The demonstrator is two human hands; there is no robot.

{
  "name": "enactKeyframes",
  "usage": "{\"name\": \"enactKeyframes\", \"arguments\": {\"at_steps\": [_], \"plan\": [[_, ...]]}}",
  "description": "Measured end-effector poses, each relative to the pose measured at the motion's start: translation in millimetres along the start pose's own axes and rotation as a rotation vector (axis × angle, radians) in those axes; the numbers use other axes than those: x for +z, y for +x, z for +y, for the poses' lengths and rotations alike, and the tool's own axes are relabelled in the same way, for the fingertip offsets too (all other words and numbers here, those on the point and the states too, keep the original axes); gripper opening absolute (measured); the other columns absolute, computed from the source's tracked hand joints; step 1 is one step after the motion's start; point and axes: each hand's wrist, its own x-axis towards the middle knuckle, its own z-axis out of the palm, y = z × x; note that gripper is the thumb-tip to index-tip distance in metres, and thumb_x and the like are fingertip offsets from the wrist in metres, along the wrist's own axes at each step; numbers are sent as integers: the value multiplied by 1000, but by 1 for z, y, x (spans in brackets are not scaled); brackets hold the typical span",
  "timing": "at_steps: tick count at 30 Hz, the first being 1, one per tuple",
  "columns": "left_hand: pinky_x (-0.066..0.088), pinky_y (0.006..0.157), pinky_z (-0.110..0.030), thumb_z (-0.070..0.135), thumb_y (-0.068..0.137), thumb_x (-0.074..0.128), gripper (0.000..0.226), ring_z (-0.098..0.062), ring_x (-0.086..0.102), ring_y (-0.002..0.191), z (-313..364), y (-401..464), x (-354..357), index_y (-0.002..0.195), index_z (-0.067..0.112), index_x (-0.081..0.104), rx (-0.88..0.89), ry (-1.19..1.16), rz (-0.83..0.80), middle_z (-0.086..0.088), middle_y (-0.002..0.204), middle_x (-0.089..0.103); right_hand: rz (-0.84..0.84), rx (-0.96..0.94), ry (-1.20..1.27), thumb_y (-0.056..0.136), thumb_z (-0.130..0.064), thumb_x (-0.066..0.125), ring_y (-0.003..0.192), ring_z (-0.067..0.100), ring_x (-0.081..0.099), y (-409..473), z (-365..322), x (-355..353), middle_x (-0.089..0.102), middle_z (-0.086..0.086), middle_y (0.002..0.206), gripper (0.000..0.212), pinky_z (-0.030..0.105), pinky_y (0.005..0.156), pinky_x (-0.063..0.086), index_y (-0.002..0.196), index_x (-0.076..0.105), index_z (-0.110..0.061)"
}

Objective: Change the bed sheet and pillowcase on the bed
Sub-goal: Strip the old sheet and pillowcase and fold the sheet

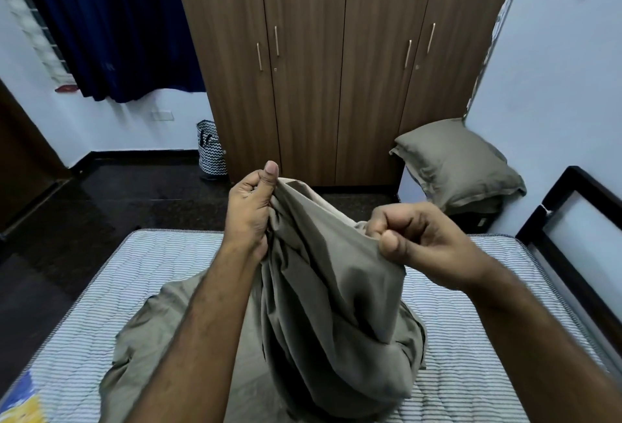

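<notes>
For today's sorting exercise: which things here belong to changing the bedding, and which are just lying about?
Part of the job: olive sheet, gripped by left hand and right hand; striped mattress; olive pillow.

Just lying about: wardrobe, patterned basket, blue curtain.

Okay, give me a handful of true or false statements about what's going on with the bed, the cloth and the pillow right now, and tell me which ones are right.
1. Both hands grip the olive cloth. True: the left hand and right hand each pinch its upper edge.
2. The mattress is fully covered by a sheet. False: its striped surface is bare around the cloth.
3. The pillow lies on the mattress. False: it sits off the bed, beside the wardrobe.
4. The wardrobe doors are shut. True.
5. The curtain is white. False: it is dark blue.
</notes>
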Motion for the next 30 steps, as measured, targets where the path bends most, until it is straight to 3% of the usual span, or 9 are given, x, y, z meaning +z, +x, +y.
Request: {"name": "enactKeyframes", "arguments": {"at_steps": [2,6,9,13,16,19,21,25,30], "plan": [[54,59,-27,40,90,68,38,-15,59,57,3,6,-8,68,10,64,2,-46,44,-6,64,65,-35,89,-172,97,-32,60,59,3,45,-2,3,-15,50,-11,65,32,20,55,35,75,59,-9],[47,57,-27,48,81,78,43,-10,47,56,2,6,-23,64,18,52,16,-53,10,0,61,48,197,93,-663,97,-59,54,57,16,45,-2,26,-51,44,10,61,56,46,53,41,67,52,-12],[47,62,-29,48,79,82,44,-13,47,62,-3,-1,-24,68,18,53,-17,-79,14,-4,67,47,274,58,-862,93,-70,50,63,16,50,0,30,-57,49,-2,62,47,49,64,48,67,50,-30],[46,59,-28,44,80,78,39,-13,46,59,0,-1,-32,65,18,53,-24,-99,66,-3,65,49,243,-161,-469,93,-59,58,81,20,52,-1,2,-27,57,-8,72,31,33,74,45,72,58,-37],[36,56,-30,46,79,78,46,-14,35,58,-1,-2,-29,59,20,45,-20,-6,57,-3,64,37,101,-262,-510,94,-59,52,85,21,52,2,-22,8,61,-7,79,37,27,83,39,74,57,-28],[46,58,-29,42,85,75,41,-17,45,59,-2,0,-25,63,17,51,-56,-62,70,-8,67,47,67,-303,-502,98,-52,51,89,21,53,4,-23,21,60,-5,88,42,29,85,37,79,58,-15],[53,63,-30,43,85,76,39,-20,53,64,-1,3,-26,67,14,56,-76,-104,81,-13,75,55,136,-311,-378,100,-43,57,88,23,54,2,-13,16,59,-1,91,34,32,82,39,83,59,-14],[53,67,-30,42,82,75,38,-15,53,63,0,7,-25,60,21,50,-76,-136,104,-4,68,53,372,-294,54,97,-24,64,83,16,53,0,10,1,55,4,97,9,27,69,46,88,68,-21],[57,84,-40,49,77,78,35,-21,63,75,-7,9,-22,65,22,58,-118,-133,74,-10,81,61,580,-376,127,92,-8,61,81,10,58,11,17,-7,58,-2,95,24,19,67,51,88,75,-27]]}}
